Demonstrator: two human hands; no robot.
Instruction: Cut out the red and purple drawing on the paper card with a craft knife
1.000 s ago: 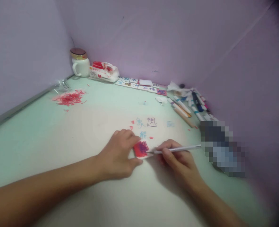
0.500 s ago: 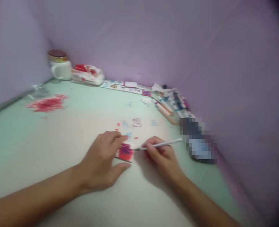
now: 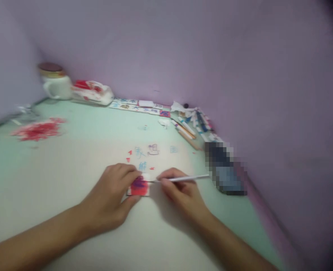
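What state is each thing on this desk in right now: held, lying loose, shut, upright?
Left hand: pressing the red block down.
Red block: flat on the table, pinned by fingers.
Right hand: gripping the thin tool.
Thin tool: held, tip at the block's top edge.
Mug: upright, lid on.
Red shavings: loose heap.
Pens: lying by the wall.
Packet: lying flat; open or sealed cannot be told.

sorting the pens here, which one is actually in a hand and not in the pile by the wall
The thin white pen in the right hand; the other pens lie loose by the wall.
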